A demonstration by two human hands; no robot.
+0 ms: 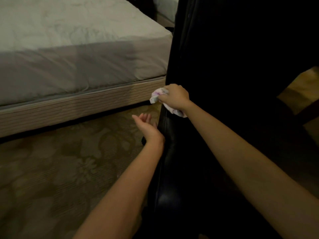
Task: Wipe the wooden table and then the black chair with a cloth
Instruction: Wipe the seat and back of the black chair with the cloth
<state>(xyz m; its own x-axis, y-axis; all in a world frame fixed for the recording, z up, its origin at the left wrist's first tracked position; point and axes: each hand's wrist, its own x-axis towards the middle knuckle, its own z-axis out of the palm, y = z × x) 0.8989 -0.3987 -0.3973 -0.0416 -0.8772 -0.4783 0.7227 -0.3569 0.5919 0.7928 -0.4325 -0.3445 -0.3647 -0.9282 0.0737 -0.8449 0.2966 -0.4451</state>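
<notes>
your right hand point(175, 96) fisted tight round crumpled cloth point(158, 97), pressing it on black chair point(215, 83) edge. your left hand point(146, 125) loosely open, empty, beside chair.

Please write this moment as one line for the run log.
stage: chair wiping | right hand: holds cloth on black chair edge | left hand: open, empty, beside chair

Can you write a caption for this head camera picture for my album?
The right hand presses a crumpled cloth against the black chair, left hand open beside it.
</notes>
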